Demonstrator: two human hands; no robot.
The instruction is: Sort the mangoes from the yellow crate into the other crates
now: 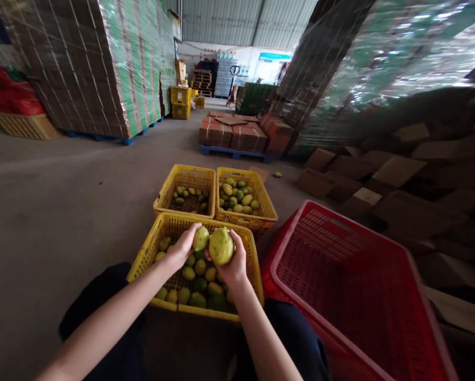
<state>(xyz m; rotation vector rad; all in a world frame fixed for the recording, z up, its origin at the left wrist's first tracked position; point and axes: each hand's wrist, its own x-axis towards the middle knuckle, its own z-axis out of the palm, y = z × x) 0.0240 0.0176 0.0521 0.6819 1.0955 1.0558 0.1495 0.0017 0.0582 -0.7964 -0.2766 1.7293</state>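
- left hand [184, 247] pinches the smaller fruit [201, 239] from its left side
- right hand [236, 266] cups the larger fruit [222, 246] from right and below, probably because its bulk needs support
- both fruits sit side by side over the near yellow crate [254, 264], likely so any drop lands inside
- far left crate [164, 194], far right crate [266, 202] and red crate [332, 238] cluster round, seemingly for short reach
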